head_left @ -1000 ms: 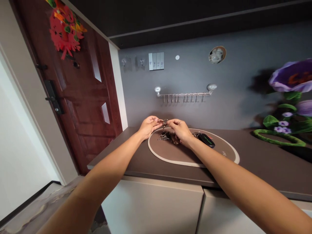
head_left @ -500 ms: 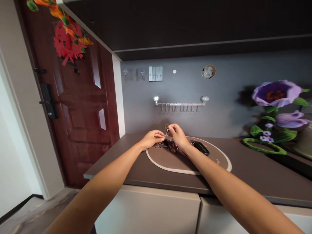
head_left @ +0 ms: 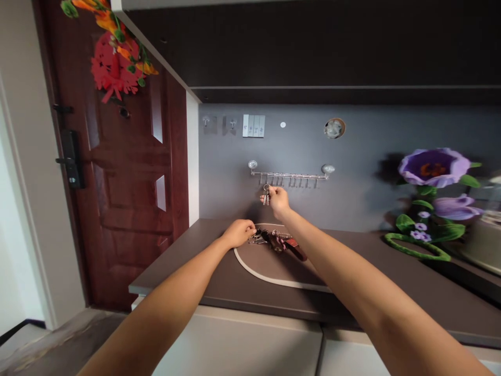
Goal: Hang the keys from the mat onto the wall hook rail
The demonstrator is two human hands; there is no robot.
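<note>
My right hand (head_left: 278,201) pinches a key ring with small keys (head_left: 266,196) and holds it up just below the left part of the clear hook rail (head_left: 291,176) on the wall. My left hand (head_left: 238,233) is low over the counter, fingers bent together at the left end of a pile of keys (head_left: 270,238); whatever its fingertips grip is hidden. The pile lies on a brown oval mat (head_left: 282,269) with a pale rim. Beside it is a dark red key pouch (head_left: 295,248), partly covered by my right forearm.
On the right of the counter (head_left: 176,261) stand purple fabric flowers (head_left: 434,169) with a green looped base. A dark shelf (head_left: 313,47) overhangs the counter. Wall switches (head_left: 253,126) and two small hooks are above the rail. A red door (head_left: 136,209) is at the left.
My right hand has risen from the mat to the rail, lifting the key ring away from the pile. My left hand stays low by the pile, its fingers more curled. The view has shifted slightly.
</note>
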